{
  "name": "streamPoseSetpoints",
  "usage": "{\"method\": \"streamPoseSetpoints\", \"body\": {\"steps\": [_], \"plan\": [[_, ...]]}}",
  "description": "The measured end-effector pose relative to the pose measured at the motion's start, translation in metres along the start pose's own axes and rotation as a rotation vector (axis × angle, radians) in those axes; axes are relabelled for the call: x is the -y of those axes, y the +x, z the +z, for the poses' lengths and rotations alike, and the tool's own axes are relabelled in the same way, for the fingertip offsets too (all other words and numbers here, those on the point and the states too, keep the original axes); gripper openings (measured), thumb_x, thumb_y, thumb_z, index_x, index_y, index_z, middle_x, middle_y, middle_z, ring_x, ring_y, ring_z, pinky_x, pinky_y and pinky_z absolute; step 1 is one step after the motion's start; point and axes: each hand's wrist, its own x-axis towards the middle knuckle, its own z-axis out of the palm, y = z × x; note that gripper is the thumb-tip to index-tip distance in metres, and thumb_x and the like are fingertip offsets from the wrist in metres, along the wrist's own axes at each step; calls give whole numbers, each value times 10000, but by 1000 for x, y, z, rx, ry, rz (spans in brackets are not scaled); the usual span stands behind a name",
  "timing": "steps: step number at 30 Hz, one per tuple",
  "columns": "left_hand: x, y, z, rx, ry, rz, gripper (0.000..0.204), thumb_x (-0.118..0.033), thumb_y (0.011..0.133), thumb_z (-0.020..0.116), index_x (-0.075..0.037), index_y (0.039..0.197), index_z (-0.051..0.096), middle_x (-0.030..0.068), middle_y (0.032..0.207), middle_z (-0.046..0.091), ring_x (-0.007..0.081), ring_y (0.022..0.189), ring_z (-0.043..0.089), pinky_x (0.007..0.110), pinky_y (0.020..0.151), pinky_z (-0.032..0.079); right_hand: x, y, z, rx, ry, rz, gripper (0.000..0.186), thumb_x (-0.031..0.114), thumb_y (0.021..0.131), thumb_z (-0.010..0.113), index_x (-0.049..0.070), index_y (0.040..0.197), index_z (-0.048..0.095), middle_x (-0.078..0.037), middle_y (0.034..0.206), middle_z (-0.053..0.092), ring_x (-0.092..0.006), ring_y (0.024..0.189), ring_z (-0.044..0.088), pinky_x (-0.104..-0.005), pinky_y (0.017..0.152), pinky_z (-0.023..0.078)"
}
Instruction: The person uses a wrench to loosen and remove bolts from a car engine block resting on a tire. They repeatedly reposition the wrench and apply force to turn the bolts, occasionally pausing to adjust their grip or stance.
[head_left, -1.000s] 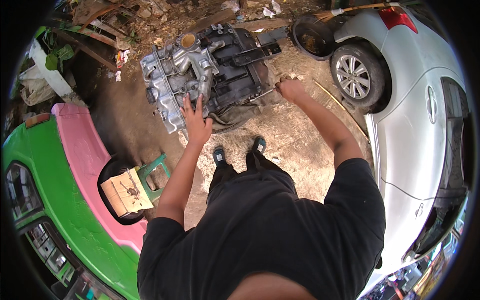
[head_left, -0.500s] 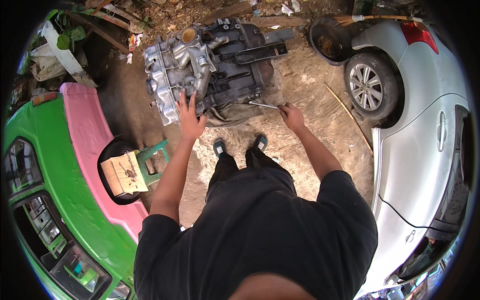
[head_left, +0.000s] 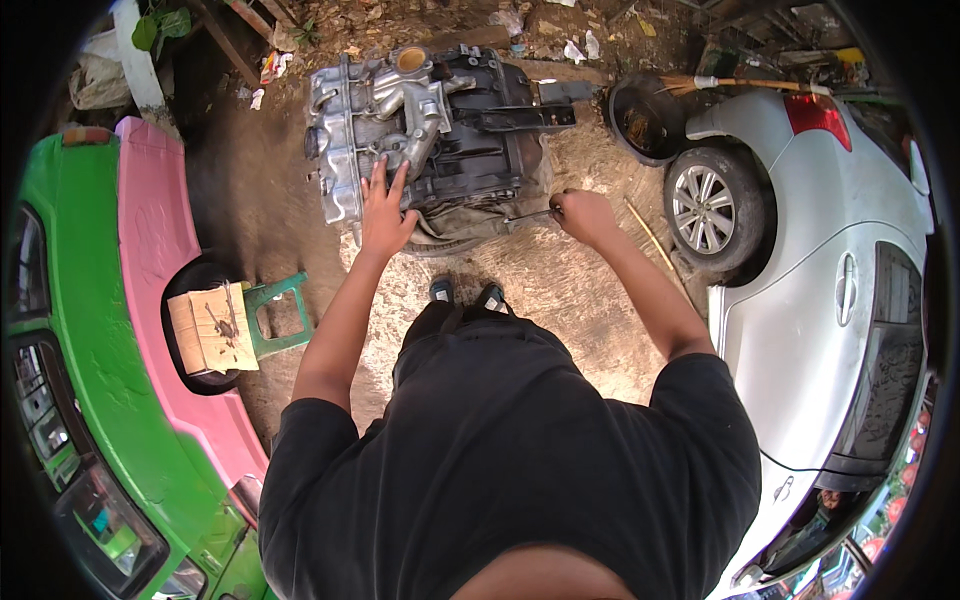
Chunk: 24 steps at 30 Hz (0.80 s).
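In front of my feet lies an engine (head_left: pixel 465 165), silver metal on its left part and dark on its right. My left hand (head_left: pixel 384 225) rests on the engine's near left side, fingers spread over the silver parts, gripping nothing. Beyond the near right corner, my right hand (head_left: pixel 584 217) is closed around a thin metal wrench (head_left: pixel 528 216). The wrench points left toward the engine's lower edge; I cannot tell what its far end touches. A dirty grey cloth (head_left: pixel 455 222) lies bunched under the near side of the engine.
On the left stand a green and pink vehicle (head_left: pixel 150 230) and a green stool (head_left: pixel 298 310) beside a stained piece of cardboard (head_left: pixel 205 330). A silver car (head_left: pixel 800 260) is at the right. Behind are a black basin (head_left: pixel 648 118) and a broom (head_left: pixel 720 82). A stick (head_left: pixel 650 235) lies near the wheel.
My right hand has swung the wrench's handle end up toward the engine, so the wrench lies more level. My left hand stays on the engine. The whole view has shifted a little.
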Motion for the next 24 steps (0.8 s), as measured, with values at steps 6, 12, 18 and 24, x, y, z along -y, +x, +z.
{"method": "streamPoseSetpoints", "body": {"steps": [6, 12, 18, 24], "plan": [[0, -3, -4, -16, -34, 10, 814, -88, 738, 606, -154, 1506, 346, 196, 1573, 216, 389, 1459, 206, 532, 1194, 149, 48, 39, -65, 132, -319, -244, 120, 116, 784, 622, 60, 833, 716, -154, 821, 710, -327, 800, 707, -421, 677, 566], [5, -19, -4, -159, -190, -4, 700, -79, 755, 583, -97, 1437, 430, 183, 1487, 387, 375, 1419, 307, 488, 1199, 185, 85, 84, -84, 209, -470, -458, 124, 96, 777, 617, 47, 811, 725, -163, 862, 721, -321, 842, 714, -418, 695, 569], [-13, -74, 17, -442, -86, -271, 696, -42, 742, 593, -92, 1422, 451, 188, 1480, 411, 385, 1394, 350, 469, 1187, 239, 92, 128, -82, 247, -588, -754, 115, 68, 732, 640, 38, 797, 730, -147, 864, 727, -322, 829, 714, -429, 689, 567], [-68, -118, 74, -675, -161, -791, 611, -98, 810, 590, -63, 1406, 461, 217, 1435, 457, 379, 1362, 393, 422, 1153, 297, 84, 151, -80, 252, -580, -1033, 102, 69, 706, 649, 40, 765, 726, -146, 824, 721, -318, 811, 712, -430, 678, 566]]}}
